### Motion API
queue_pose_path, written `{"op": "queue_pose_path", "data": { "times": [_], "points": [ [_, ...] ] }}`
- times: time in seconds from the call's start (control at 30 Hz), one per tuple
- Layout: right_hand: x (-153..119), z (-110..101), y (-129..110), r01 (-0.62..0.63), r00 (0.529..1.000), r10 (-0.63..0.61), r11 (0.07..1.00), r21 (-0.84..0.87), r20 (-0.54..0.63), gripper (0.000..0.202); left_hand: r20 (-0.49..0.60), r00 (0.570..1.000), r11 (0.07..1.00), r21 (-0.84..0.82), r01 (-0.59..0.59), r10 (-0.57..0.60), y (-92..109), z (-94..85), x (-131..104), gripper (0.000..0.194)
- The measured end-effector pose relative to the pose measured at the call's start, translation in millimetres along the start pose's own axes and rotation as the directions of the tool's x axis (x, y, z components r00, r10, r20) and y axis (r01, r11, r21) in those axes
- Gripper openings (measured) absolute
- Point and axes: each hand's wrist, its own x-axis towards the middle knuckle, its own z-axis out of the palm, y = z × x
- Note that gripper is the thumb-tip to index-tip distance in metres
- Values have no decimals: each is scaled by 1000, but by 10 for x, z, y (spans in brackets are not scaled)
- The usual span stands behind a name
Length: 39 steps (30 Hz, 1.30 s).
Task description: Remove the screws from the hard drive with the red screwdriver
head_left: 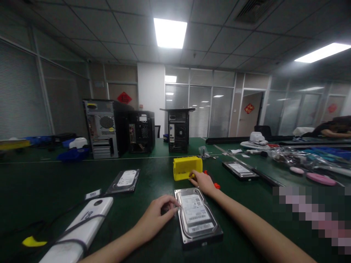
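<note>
A silver hard drive (193,208) with a white label lies label up on the green table in front of me. My left hand (164,208) is at its left edge, thumb and fingertips pinched together; whatever is between them is too small to make out. Just beyond the drive, a yellow plastic bin (188,160) stands on its side, its opening facing me. The fingers of my right hand (203,181) close on its lower right edge. Behind that hand lies a red object (216,185), partly hidden by it.
More hard drives lie left (127,179) and right (241,170). A white power strip (85,223) with black cable sits at front left. Computer cases (104,128) line the back. Plastic bags (287,157) and a pink object (320,179) are on the right, near another person's arm (333,133).
</note>
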Motion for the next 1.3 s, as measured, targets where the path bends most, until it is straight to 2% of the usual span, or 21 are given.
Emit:
{"op": "queue_pose_path", "data": {
  "times": [0.3, 0.4, 0.5, 0.53, 0.57, 0.6, 0.63, 0.73, 0.83, 1.07, 1.17, 1.3],
  "points": [
    [31, -7, 30, 33, 999, -31, 971, 236, -13, 10, -3, 1000, 1000, -8, 3, -3, 0, -8, -10, 21],
    [-55, -123, 34, 40, 998, -19, 943, 331, -68, 9, -6, 1000, 1000, -10, -1, 1, 6, -8, -14, 20],
    [-269, -335, -8, -2, 983, 78, 911, 413, -167, 19, 1, 1000, 1000, -24, 9, -9, 21, -11, -18, 20],
    [-363, -413, -37, -9, 984, 94, 879, 477, -154, 22, 2, 1000, 1000, -29, 10, -10, 26, -12, -18, 20],
    [-462, -487, -73, -32, 988, 124, 758, 652, -95, 22, 1, 1000, 999, -32, 11, -11, 29, -14, -18, 19],
    [-562, -554, -113, -55, 992, 124, 641, 766, -33, 23, -1, 1000, 999, -35, 11, -11, 31, -15, -18, 19],
    [-656, -609, -153, -87, 993, 116, 565, 821, 25, 24, -3, 1000, 999, -38, 10, -10, 31, -15, -18, 19],
    [-866, -693, -241, -186, 980, 158, 495, 849, 122, 27, -4, 1000, 999, -44, 6, -6, 21, -10, -15, 18],
    [-943, -691, -245, -214, 972, 193, 469, 857, 138, 32, -6, 1000, 999, -34, -6, 6, 6, -2, -17, 18],
    [-956, -738, -192, -319, 947, 199, 453, 832, 254, 15, 18, 1000, 1000, -24, -14, 15, 1, -12, -23, 19],
    [-962, -726, -182, -301, 951, 211, 479, 825, 225, 14, 22, 1000, 1000, -23, -21, 22, -4, -8, -13, 20],
    [-946, -639, -137, -267, 964, 157, 496, 826, 217, 14, 25, 1000, 1000, -9, -11, 11, -1, -3, -10, 20]
  ]
}}
